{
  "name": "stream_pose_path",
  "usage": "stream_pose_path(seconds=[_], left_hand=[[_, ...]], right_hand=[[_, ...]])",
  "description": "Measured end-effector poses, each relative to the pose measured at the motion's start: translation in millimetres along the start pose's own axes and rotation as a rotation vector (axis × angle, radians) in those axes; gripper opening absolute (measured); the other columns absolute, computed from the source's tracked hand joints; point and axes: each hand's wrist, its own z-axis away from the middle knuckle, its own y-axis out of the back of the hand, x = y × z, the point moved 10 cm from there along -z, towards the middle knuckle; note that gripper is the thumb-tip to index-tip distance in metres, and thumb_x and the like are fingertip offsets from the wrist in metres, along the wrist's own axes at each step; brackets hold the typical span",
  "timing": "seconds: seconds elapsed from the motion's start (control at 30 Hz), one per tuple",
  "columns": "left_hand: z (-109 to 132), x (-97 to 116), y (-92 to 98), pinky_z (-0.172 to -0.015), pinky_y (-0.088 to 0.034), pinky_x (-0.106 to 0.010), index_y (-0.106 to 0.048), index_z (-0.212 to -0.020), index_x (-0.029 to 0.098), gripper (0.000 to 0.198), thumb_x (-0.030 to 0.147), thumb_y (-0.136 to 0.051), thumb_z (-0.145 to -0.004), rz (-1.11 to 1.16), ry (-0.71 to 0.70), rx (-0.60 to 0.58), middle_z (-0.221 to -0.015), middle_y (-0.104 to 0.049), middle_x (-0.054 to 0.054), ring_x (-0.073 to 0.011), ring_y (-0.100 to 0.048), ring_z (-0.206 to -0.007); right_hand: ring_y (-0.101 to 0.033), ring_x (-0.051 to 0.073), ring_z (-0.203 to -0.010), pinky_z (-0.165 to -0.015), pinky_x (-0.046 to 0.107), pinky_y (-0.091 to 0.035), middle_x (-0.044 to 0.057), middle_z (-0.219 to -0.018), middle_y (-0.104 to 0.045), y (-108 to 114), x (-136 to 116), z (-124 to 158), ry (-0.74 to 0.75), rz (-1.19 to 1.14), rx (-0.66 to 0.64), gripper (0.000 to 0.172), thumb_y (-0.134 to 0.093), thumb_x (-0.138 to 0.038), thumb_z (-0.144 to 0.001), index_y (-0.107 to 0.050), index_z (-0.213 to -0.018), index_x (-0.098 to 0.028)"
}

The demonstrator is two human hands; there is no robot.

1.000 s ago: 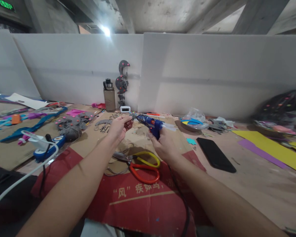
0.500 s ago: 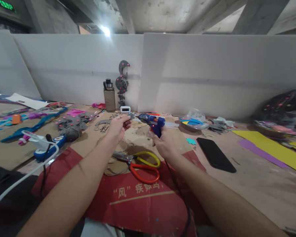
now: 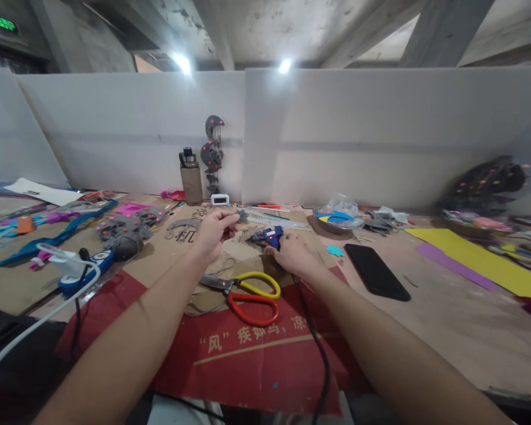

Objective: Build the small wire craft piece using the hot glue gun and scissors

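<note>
Between the fingertips of my left hand [image 3: 216,235] is a small grey piece [image 3: 243,216], too small to make out well. My right hand [image 3: 292,252] is closed around the handle of a blue glue gun [image 3: 272,237], its nozzle pointing left, low over the cardboard [image 3: 159,251]. A black cable runs from the gun toward the front edge. Scissors [image 3: 252,295] with one yellow and one red handle lie in front of both hands. Left of my left hand rests a grey crescent-shaped piece [image 3: 183,226].
A black phone [image 3: 376,271] lies right of my right hand. Behind stand a bottle [image 3: 191,180] and a small white clock [image 3: 220,200]. At the left are a blue power strip [image 3: 86,274] and a grey yarn bundle [image 3: 126,239]; a bowl [image 3: 340,223] sits at the back right.
My right hand has lowered the glue gun toward the cardboard, away from the grey piece. My left hand still holds that piece. The camera view has shifted slightly.
</note>
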Motion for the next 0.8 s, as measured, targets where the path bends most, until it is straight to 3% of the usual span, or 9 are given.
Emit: stream_pose_path(seconds=[0.2, 0.37, 0.5, 0.6, 0.8], left_hand=[[5.6, -14.0, -14.2, -0.046, -0.038, -0.018, -0.06, -0.074, 0.014, 0.028, 0.027, -0.079, -0.058, -0.112, 0.032, -0.066, -0.055, -0.058, 0.002, -0.0075, -0.052, -0.049], [9.6, -19.0, -21.5, -0.047, -0.037, -0.018, -0.06, -0.075, 0.014, 0.026, 0.028, -0.077, -0.062, -0.182, 0.03, -0.124, -0.058, -0.057, 0.002, -0.0071, -0.051, -0.05], [13.2, -22.2, -27.2, -0.048, -0.035, -0.02, -0.059, -0.077, 0.015, 0.023, 0.028, -0.074, -0.065, -0.25, 0.028, -0.155, -0.057, -0.057, 0.002, -0.0069, -0.049, -0.049], [15.3, -23.5, -28.8, -0.049, -0.035, -0.02, -0.059, -0.077, 0.014, 0.022, 0.029, -0.072, -0.066, -0.293, 0.015, -0.144, -0.056, -0.056, 0.002, -0.0074, -0.049, -0.05], [19.0, -22.5, -33.0, -0.049, -0.036, -0.022, -0.059, -0.075, 0.015, 0.022, 0.03, -0.072, -0.066, -0.37, -0.014, -0.135, -0.058, -0.057, 0.002, -0.009, -0.051, -0.051]], right_hand=[[-0.061, 0.031, -0.093, -0.079, 0.036, -0.039, 0.024, -0.096, -0.067, 34.1, -4.6, 12.8, 0.059, 0.046, 0.05, 0.045, -0.042, -0.043, -0.089, -0.069, -0.086, -0.008], [-0.057, 0.016, -0.071, -0.063, 0.025, -0.038, 0.006, -0.076, -0.065, 49.9, -16.8, 9.5, 0.174, -0.511, 0.143, 0.036, -0.032, -0.037, -0.092, -0.058, -0.075, -0.018], [-0.053, 0.015, -0.068, -0.063, 0.025, -0.038, 0.001, -0.074, -0.058, 56.7, -10.7, 10.6, 0.179, -0.837, 0.3, 0.023, -0.04, -0.039, -0.087, -0.051, -0.08, -0.02], [-0.051, 0.015, -0.065, -0.062, 0.026, -0.037, 0.0, -0.069, -0.055, 65.9, -5.0, 18.1, 0.141, -0.85, 0.383, 0.019, -0.048, -0.037, -0.083, -0.048, -0.075, -0.02], [-0.051, 0.015, -0.062, -0.059, 0.026, -0.036, 0.0, -0.067, -0.055, 71.3, -12.4, 26.5, 0.163, -0.863, 0.343, 0.02, -0.045, -0.037, -0.085, -0.048, -0.074, -0.02]])
